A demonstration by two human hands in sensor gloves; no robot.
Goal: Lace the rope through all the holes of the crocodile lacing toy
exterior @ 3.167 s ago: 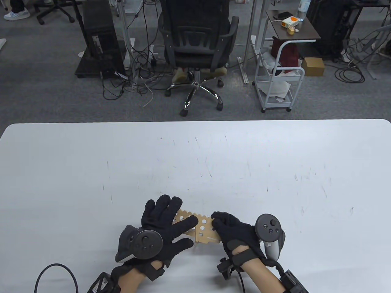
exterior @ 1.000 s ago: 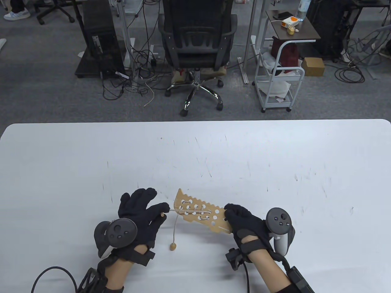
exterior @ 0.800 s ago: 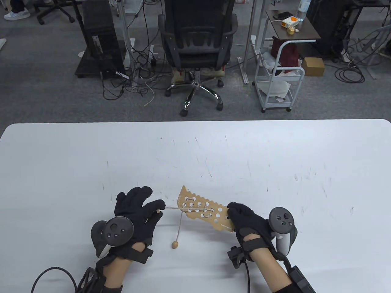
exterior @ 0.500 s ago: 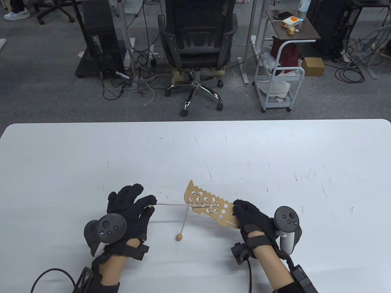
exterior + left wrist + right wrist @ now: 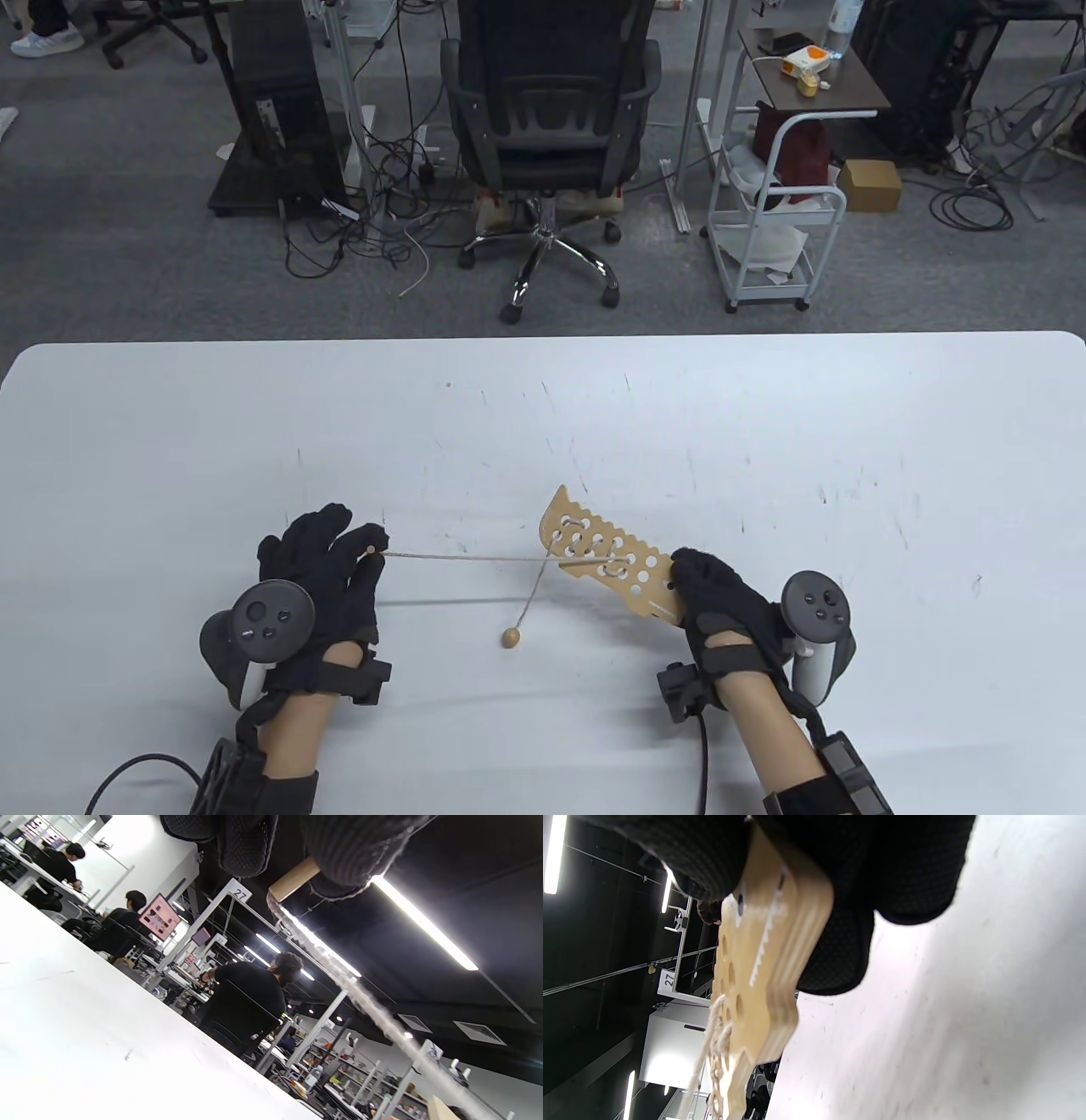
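The wooden crocodile lacing toy (image 5: 607,556) is held above the table by my right hand (image 5: 708,590), which grips its near end; the right wrist view shows the board (image 5: 763,963) between thumb and fingers. Rope (image 5: 462,558) runs taut from the toy's holes to my left hand (image 5: 335,556), which pinches the wooden needle tip (image 5: 292,879) at the rope's end. The rope (image 5: 360,997) stretches away in the left wrist view. The other rope end hangs down to a wooden bead (image 5: 510,637) on the table. Several holes are laced.
A white table (image 5: 764,441) spreads wide beyond the hands. Past its far edge stand an office chair (image 5: 551,127), a white cart (image 5: 776,229) and floor cables.
My left hand has pulled the rope leftward and it is now long and taut. My right hand carried the toy to the right and slightly up. The bead slid right.
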